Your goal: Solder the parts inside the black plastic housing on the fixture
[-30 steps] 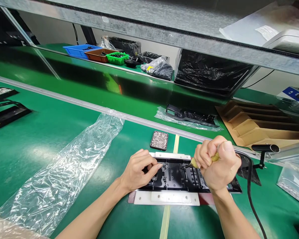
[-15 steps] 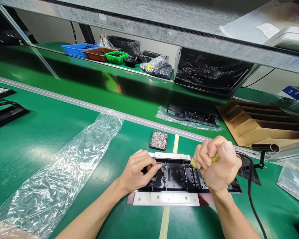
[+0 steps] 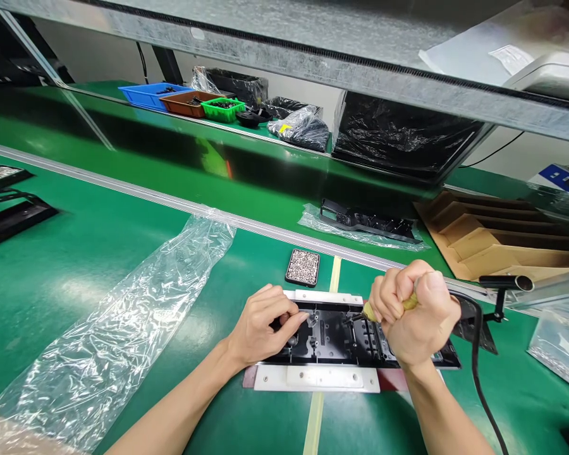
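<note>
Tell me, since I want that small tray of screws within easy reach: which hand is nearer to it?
Left. The left hand rests just below the small tray of screws, slightly to its left; the right hand grips a tool farther off to its right.

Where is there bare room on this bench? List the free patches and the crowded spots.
Free: green mat between the clear plastic bag and the metal rail; also near the front edge, left of the yellow stripe. Crowded: around the black part, both hands, and the cable on the right.
</note>
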`<action>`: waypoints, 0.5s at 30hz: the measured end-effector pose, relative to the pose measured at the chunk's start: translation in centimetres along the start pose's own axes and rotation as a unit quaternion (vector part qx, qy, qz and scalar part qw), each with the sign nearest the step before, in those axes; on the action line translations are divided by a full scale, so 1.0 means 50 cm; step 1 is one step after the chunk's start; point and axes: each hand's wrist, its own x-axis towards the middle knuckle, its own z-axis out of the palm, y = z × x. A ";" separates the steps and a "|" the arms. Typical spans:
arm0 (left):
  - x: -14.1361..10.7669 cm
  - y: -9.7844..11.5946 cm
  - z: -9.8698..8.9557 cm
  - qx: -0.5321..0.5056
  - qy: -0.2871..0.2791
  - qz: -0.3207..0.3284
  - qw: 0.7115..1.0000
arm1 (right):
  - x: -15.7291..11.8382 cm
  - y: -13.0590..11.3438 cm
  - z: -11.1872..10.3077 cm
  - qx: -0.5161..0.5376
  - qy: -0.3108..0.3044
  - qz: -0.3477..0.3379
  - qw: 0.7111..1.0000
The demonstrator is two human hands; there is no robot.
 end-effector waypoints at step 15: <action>0.001 -0.003 0.000 -0.007 -0.006 -0.005 1.000 | -0.002 0.000 0.001 -0.006 0.005 0.001 1.000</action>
